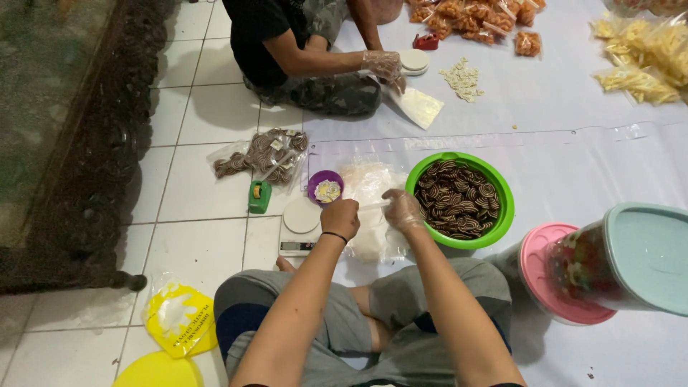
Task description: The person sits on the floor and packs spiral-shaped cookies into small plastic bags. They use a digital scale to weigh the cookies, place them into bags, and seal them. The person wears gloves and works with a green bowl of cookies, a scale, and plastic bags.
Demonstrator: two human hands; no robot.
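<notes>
Clear plastic bags (369, 208) lie under both hands: left hand (340, 217) fisted, fingers together; gloved right hand (403, 209) pinches one beside the green bowl (502, 188).

A clear plastic bag of brown spiral snacks (261, 153) lies at ten o'clock; a yellow printed plastic packet (179, 319) at seven; clear bags of yellow chips (641, 61) at two; orange snack bags (476, 18) at twelve.
</notes>
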